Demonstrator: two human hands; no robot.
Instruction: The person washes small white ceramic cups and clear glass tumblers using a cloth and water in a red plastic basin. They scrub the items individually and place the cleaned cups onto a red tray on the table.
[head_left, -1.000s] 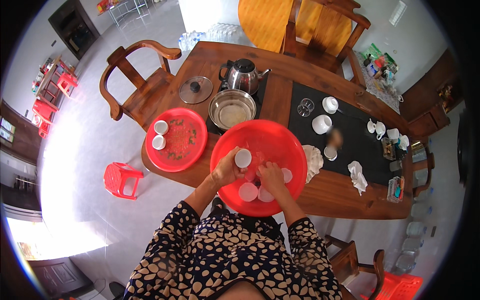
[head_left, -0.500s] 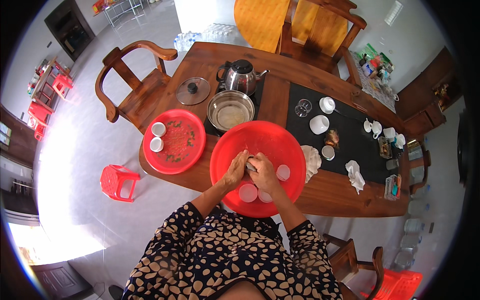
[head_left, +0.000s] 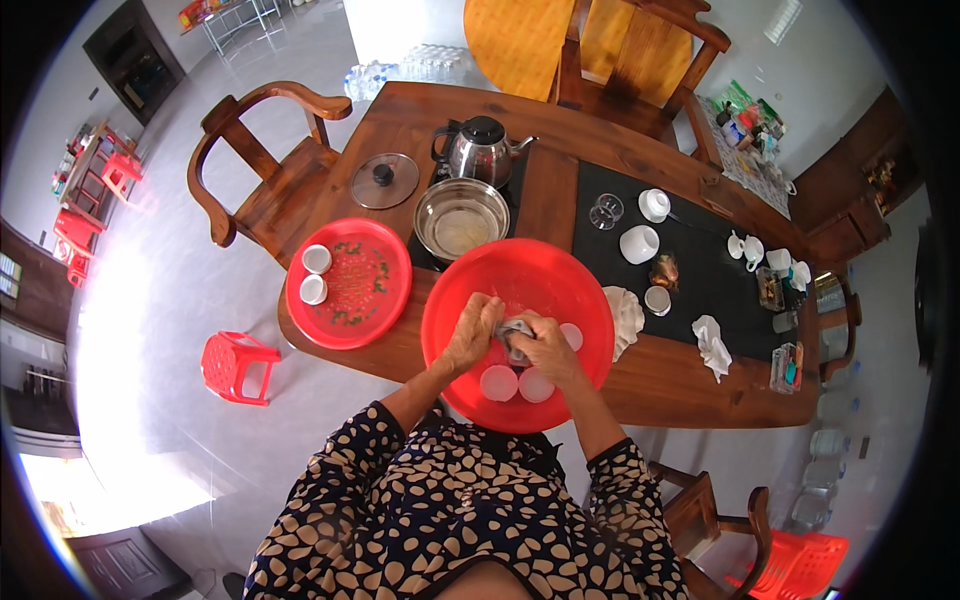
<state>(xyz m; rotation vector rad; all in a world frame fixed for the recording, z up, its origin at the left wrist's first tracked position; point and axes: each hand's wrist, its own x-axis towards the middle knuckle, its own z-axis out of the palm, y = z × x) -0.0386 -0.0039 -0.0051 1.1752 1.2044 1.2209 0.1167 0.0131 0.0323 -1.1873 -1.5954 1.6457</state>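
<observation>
In the red basin (head_left: 545, 268) holding 3 cups (head_left: 498, 383), the right hand (head_left: 546, 350) pinches a grey cloth (head_left: 514, 332); whether the left hand's (head_left: 472, 334) fingers grip anything, I can't tell.

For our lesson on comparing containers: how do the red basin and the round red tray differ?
The basin looks deep, while the tray looks shallow. The basin appears larger than the tray. The tray has a green-and-gold pattern; the basin's visible surface looks plain. Both the basin and the tray are red and round.
</observation>
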